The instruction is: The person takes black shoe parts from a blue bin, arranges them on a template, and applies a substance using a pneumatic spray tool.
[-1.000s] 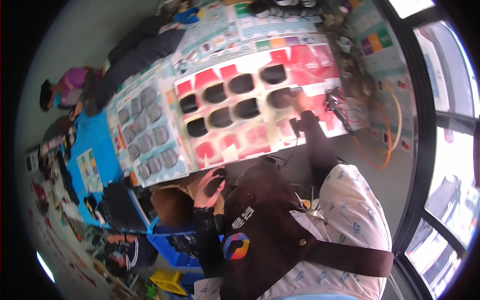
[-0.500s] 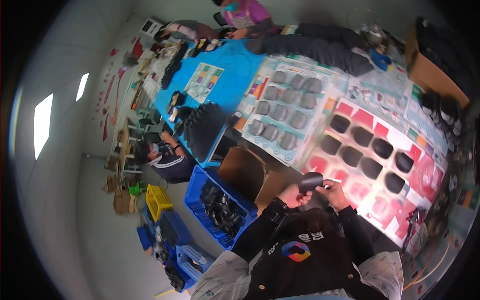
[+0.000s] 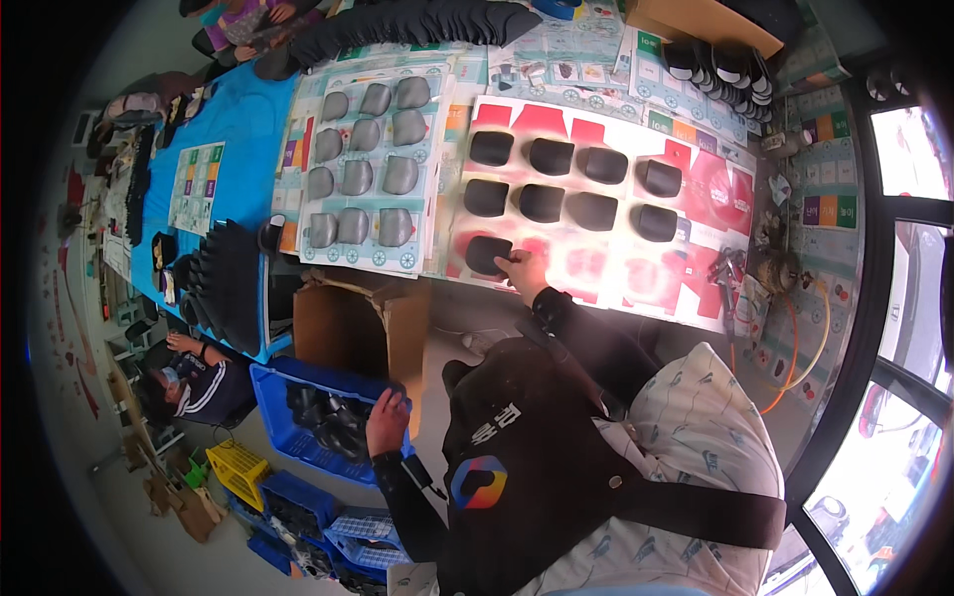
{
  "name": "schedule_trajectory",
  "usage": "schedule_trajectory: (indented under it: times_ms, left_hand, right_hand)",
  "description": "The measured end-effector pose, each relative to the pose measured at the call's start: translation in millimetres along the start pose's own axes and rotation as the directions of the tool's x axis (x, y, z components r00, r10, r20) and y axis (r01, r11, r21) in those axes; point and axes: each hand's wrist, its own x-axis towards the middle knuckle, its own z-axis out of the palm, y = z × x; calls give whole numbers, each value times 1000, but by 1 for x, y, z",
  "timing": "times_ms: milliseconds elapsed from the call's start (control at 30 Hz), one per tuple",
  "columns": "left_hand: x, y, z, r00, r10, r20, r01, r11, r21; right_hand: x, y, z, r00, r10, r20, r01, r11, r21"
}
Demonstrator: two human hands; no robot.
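My right hand (image 3: 525, 274) reaches over the red-and-white sheet on the near side of the table. Its fingertips close on the edge of a black, rounded, flap-like piece (image 3: 484, 255), which lies on the sheet. Several like pieces, such as a black piece (image 3: 544, 203), lie in rows beyond it. My left hand (image 3: 387, 425) is down by the right rim of a blue crate (image 3: 270, 402), fingers loosely bent and apart, with nothing clearly seen in them. Inside the crate is a heap of glossy black pieces (image 3: 333, 422).
A board (image 3: 343, 250) with grey rounded pieces in rows lies left of the sheet. An open cardboard box (image 3: 402, 343) stands below the table edge. A spray gun (image 3: 728, 273) with a hose is at the right. Co-workers sit by the blue table (image 3: 243, 109).
Both hands held one black piece in front of me before. Now the right hand has it down on the sheet, and the left has let go and moved to the crate. My view has turned rightward.
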Motion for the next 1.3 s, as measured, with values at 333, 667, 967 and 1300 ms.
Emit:
schedule_trajectory:
  times_ms: [333, 667, 967, 1300]
  left_hand:
    - [-97, -79, -60, 916, -91, -392, -95, 898, -430]
    - [-124, -115, -262, 701, 271, -660, 573, 339, 747]
    - [-82, -141, -363, 109, 20, -994, 625, 776, 84]
    - [-95, -214, -487, 683, 525, -508, -248, 821, 514]
  right_hand:
    - [29, 27, 35, 954, -301, -4, 294, 933, -208]
    - [4, 61, 4, 598, -798, -73, 601, 507, -618]
    - [-206, 26, 95, 847, -530, -38, 408, 695, -592]
    - [-273, 11, 131, 891, -438, 120, 406, 649, -644]
